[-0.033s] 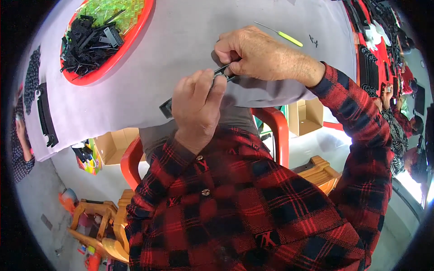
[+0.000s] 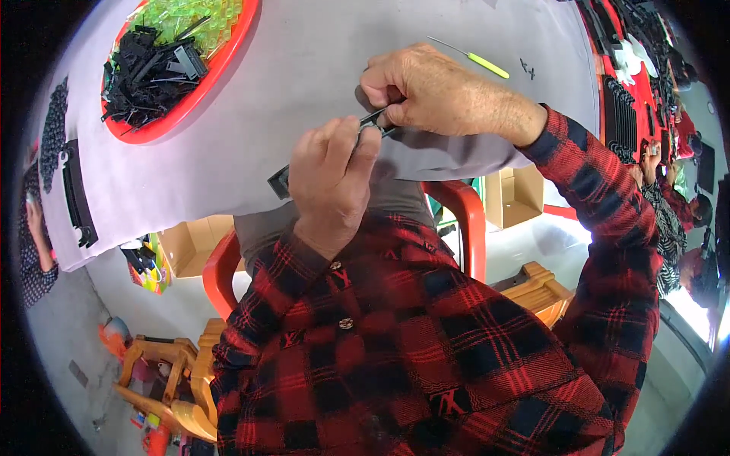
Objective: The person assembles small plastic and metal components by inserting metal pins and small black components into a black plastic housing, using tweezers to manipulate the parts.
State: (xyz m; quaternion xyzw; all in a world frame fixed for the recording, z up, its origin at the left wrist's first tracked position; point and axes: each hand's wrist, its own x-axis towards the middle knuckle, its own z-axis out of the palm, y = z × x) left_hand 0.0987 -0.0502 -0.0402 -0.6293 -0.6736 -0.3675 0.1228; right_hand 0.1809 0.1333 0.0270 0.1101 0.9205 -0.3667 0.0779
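Observation:
A long, narrow black plastic part [image 2: 280,183] slants between my hands at the table's near edge. My left hand [image 2: 331,167] is closed round its middle, with one end sticking out at lower left. At the other end my right hand [image 2: 430,90] pinches with thumb and curled fingers. Whether a smaller piece sits in that pinch is hidden. Beyond my right wrist lies a thin tool with a yellow-green handle [image 2: 488,65] and a slim metal shaft. A few tiny black pieces [image 2: 528,70] rest beside it.
A red oval tray [image 2: 228,80] at far left bears black plastic parts [image 2: 156,76] and yellow-green clear pieces [image 2: 220,23]. A black strip part [image 2: 76,194] and a dark heap [image 2: 55,137] lie along the left edge. Red chair arms [image 2: 465,220] flank me. People sit at both sides.

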